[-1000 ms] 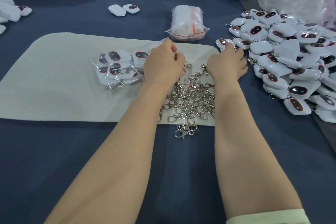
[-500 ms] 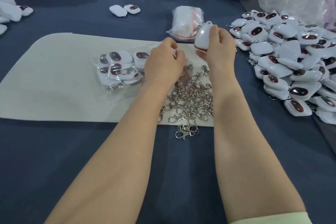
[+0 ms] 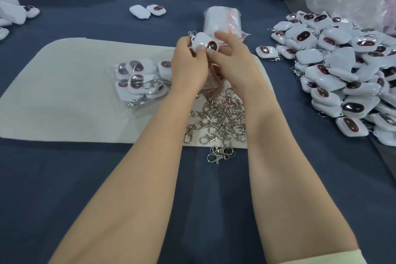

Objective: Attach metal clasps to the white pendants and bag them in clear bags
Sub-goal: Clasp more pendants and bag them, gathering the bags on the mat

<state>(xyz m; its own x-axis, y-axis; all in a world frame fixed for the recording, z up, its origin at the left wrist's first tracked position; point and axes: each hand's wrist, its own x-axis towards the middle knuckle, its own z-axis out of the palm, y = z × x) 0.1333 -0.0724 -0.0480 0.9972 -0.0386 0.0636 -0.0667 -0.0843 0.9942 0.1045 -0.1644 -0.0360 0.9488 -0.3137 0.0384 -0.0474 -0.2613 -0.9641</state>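
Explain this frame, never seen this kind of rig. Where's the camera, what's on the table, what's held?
No machine here: a person's two bare hands, filmed by one camera worn on their head, looking forward and down. The left hand and right hand together hold one white pendant above a pale mat. On the mat lie a heap of loose metal clasps and a clear bag filled with pendants. To the right, on the blue table, sits a big pile of pendants; behind the hands, a pack of clear bags.
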